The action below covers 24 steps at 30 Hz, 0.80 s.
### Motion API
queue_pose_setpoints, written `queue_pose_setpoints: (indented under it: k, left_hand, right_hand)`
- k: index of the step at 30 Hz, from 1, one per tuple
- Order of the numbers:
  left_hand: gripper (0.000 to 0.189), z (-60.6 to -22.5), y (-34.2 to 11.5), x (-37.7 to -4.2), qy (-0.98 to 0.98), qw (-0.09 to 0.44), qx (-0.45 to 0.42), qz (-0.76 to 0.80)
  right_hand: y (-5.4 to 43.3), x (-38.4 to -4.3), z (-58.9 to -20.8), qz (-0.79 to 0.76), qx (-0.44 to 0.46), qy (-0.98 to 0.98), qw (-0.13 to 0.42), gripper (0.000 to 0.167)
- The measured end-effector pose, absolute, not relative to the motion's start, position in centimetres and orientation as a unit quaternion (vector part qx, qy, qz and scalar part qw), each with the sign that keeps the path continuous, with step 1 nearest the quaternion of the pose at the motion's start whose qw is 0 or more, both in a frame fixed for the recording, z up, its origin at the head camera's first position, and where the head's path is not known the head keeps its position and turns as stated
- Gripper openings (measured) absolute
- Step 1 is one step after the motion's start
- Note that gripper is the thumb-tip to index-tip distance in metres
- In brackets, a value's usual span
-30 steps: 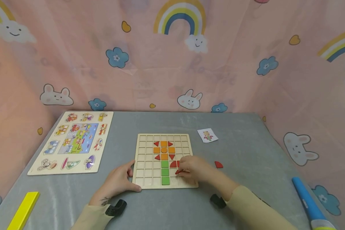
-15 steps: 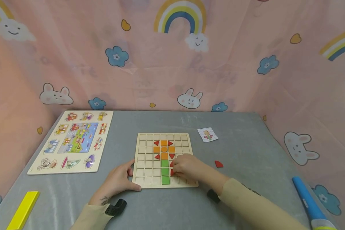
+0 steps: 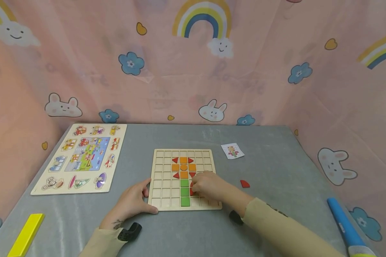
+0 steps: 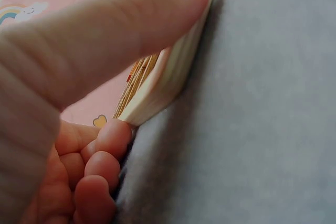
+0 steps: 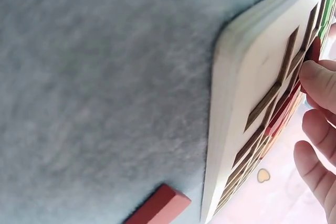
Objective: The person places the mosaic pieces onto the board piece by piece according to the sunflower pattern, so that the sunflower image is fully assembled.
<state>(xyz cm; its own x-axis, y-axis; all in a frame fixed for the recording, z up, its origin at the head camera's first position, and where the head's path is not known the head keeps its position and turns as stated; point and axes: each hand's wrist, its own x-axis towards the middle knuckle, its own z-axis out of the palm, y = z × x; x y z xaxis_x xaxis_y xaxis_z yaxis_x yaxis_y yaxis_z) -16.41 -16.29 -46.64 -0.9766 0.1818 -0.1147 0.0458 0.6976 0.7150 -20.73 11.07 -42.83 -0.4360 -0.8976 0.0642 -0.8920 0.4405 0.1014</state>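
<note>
A wooden grid board [image 3: 162,193] lies flat on the grey table. My left hand [image 3: 132,200] holds its near left corner, thumb [image 4: 136,22] along the front edge and fingers at the left side. Over the board's right half, my right hand [image 3: 209,185] pinches a red piece [image 5: 315,50], mostly hidden by the fingers, just right of the middle green square [image 3: 184,192]. Orange tiles [image 3: 183,175] and red triangles [image 3: 176,175] form a flower shape above the green column. Another red tile [image 5: 283,109] sits in the grid close by.
One loose red quarter-circle piece [image 3: 245,184] lies right of the board. A small picture card [image 3: 232,151] is behind it. To the left lies a picture puzzle board [image 3: 38,185]. A yellow bar [image 3: 25,235] and a blue object [image 3: 344,223] lie near the front corners.
My right hand has moved slightly left with the red piece, bringing it beside the middle green square. My left hand stays at the board's corner.
</note>
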Motion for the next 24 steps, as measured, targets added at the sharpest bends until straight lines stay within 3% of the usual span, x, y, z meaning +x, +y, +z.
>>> queue_pose_setpoints:
  k: [12,19,24]
  left_hand:
    - [0.111,-46.7,-16.3,-16.4,0.918,0.088,0.064,0.383]
    - [0.111,-46.8,-16.2,-16.4,0.917,0.086,0.062,0.385]
    - [0.112,-46.8,-16.3,-16.4,0.917,0.084,0.063,0.385]
  right_hand:
    - [11.5,-20.9,-42.5,0.011,0.494,-0.869,0.027,0.008]
    - [15.5,-22.2,-40.3,0.095,0.325,-0.939,0.055,0.014]
    - [19.1,-22.6,-40.1,0.065,0.180,-0.981,-0.026,0.005]
